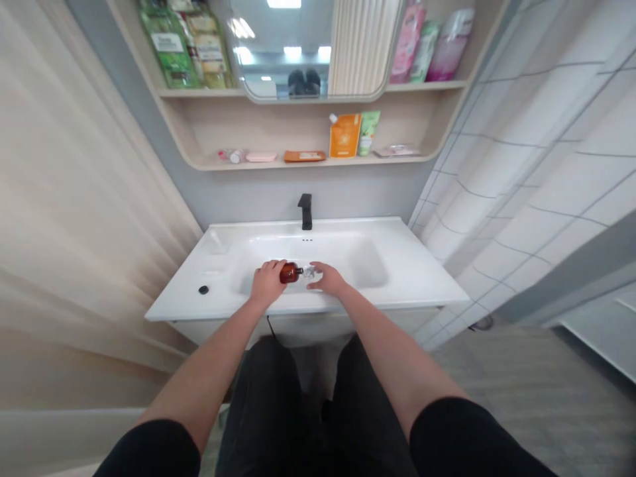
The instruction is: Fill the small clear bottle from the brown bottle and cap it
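The left hand (268,281) is closed over the amber bottle (291,272), which is held on its side over the basin of the white sink (417,281), neck directed toward the right hand (328,278). The hands stand close together but apart, with the bottle between them. The right hand's fingers reach a small clear fitting (311,271) just past the bottle's neck; whether they grip it cannot be determined. A black faucet (305,211) stands at the rear of the sink.
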Action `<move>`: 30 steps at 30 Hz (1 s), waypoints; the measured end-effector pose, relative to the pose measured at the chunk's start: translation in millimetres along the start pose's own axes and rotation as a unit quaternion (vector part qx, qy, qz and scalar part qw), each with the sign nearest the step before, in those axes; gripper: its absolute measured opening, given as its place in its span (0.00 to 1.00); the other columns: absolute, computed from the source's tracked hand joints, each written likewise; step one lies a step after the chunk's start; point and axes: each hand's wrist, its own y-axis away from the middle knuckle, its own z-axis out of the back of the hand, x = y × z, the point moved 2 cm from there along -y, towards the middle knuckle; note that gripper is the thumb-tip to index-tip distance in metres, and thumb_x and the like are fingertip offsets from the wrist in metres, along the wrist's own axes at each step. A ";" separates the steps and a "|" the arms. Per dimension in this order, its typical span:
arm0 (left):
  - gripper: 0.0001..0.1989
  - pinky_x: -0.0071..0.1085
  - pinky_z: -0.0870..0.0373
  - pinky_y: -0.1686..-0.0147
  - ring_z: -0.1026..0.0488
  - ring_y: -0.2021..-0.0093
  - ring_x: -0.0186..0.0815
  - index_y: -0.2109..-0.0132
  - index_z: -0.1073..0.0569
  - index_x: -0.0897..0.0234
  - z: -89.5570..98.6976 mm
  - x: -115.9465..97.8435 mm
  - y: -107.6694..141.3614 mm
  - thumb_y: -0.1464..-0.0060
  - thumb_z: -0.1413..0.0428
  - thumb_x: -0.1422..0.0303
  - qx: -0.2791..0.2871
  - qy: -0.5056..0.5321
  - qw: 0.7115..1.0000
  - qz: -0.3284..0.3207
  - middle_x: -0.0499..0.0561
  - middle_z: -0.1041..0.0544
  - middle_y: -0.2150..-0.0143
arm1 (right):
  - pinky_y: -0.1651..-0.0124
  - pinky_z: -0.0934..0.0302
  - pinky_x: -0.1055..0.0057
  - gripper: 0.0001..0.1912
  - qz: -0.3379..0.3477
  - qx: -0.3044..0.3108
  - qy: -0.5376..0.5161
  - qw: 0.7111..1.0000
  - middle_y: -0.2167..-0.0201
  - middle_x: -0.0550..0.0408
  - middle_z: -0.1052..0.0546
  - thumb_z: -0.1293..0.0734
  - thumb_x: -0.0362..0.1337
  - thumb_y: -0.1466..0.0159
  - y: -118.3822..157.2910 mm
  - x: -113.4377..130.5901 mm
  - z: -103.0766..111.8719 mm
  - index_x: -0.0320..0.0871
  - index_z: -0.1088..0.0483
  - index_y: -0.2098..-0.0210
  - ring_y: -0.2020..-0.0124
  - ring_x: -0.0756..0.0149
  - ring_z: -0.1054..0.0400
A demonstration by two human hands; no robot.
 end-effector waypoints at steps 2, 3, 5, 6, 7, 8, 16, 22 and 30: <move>0.33 0.47 0.31 0.41 0.28 0.37 0.55 0.31 0.27 0.56 1.1 -1.1 0.5 0.44 0.37 0.72 -0.001 -0.009 1.000 0.002 0.62 0.22 0.36 | 0.36 0.29 0.53 0.49 -0.001 0.001 0.003 1.000 0.48 0.51 0.16 0.11 0.41 0.56 -0.4 0.2 -0.1 0.51 0.24 0.35 0.47 0.51 0.21; 0.33 0.47 0.32 0.40 0.28 0.37 0.55 0.31 0.27 0.56 1.7 -1.5 0.8 0.44 0.38 0.72 -0.003 -0.012 1.000 0.001 0.62 0.22 0.36 | 0.36 0.29 0.53 0.50 -0.002 0.001 0.005 1.000 0.48 0.51 0.16 0.11 0.41 0.56 -0.6 0.4 -0.1 0.51 0.24 0.35 0.47 0.51 0.21; 0.33 0.48 0.33 0.40 0.28 0.36 0.55 0.30 0.28 0.57 2.4 -2.1 1.2 0.43 0.39 0.73 -0.007 -0.014 1.000 -0.003 0.62 0.22 0.36 | 0.36 0.29 0.53 0.50 -0.002 0.001 0.009 1.000 0.48 0.51 0.16 0.11 0.41 0.56 -0.7 0.7 0.0 0.51 0.24 0.35 0.47 0.51 0.21; 0.33 0.48 0.33 0.40 0.28 0.36 0.55 0.30 0.28 0.57 2.6 -2.3 1.3 0.43 0.39 0.73 -0.009 -0.014 1.000 -0.005 0.62 0.22 0.35 | 0.35 0.29 0.53 0.50 -0.001 0.002 0.011 1.000 0.48 0.51 0.16 0.11 0.41 0.56 -0.7 0.8 0.0 0.51 0.24 0.34 0.47 0.51 0.21; 0.33 0.48 0.33 0.40 0.29 0.36 0.56 0.30 0.28 0.58 2.6 -2.4 1.3 0.43 0.39 0.73 -0.010 -0.014 1.000 -0.007 0.63 0.22 0.35 | 0.35 0.29 0.53 0.50 0.001 0.002 0.012 1.000 0.48 0.51 0.16 0.11 0.41 0.56 -0.6 1.1 0.1 0.51 0.24 0.34 0.47 0.51 0.21; 0.33 0.49 0.33 0.40 0.29 0.36 0.56 0.30 0.28 0.58 2.5 -2.4 1.3 0.43 0.40 0.73 -0.011 -0.014 1.000 -0.009 0.63 0.22 0.35 | 0.35 0.30 0.53 0.50 0.002 0.002 0.012 1.000 0.47 0.51 0.16 0.11 0.41 0.55 -0.5 1.4 0.2 0.50 0.25 0.34 0.46 0.51 0.21; 0.34 0.49 0.33 0.39 0.29 0.35 0.56 0.29 0.27 0.57 3.8 -3.1 1.0 0.43 0.40 0.73 -0.006 -0.013 1.000 -0.003 0.62 0.22 0.35 | 0.35 0.29 0.52 0.50 -0.003 -0.002 0.016 1.000 0.48 0.50 0.15 0.11 0.40 0.56 0.5 5.1 1.7 0.50 0.24 0.35 0.46 0.49 0.21; 0.35 0.50 0.34 0.39 0.29 0.36 0.57 0.29 0.27 0.57 3.1 -2.3 0.7 0.44 0.39 0.74 -0.011 -0.006 1.000 -0.005 0.63 0.22 0.36 | 0.36 0.28 0.51 0.50 -0.003 -0.002 0.010 1.000 0.47 0.50 0.16 0.10 0.41 0.57 0.2 5.2 2.0 0.52 0.23 0.35 0.47 0.50 0.20; 0.34 0.50 0.34 0.39 0.29 0.36 0.57 0.29 0.27 0.57 2.7 -2.5 2.0 0.42 0.40 0.73 -0.018 -0.016 1.000 -0.008 0.62 0.22 0.36 | 0.36 0.29 0.52 0.50 0.002 0.005 0.018 1.000 0.47 0.50 0.16 0.11 0.41 0.55 -0.4 2.5 0.5 0.51 0.25 0.34 0.46 0.49 0.21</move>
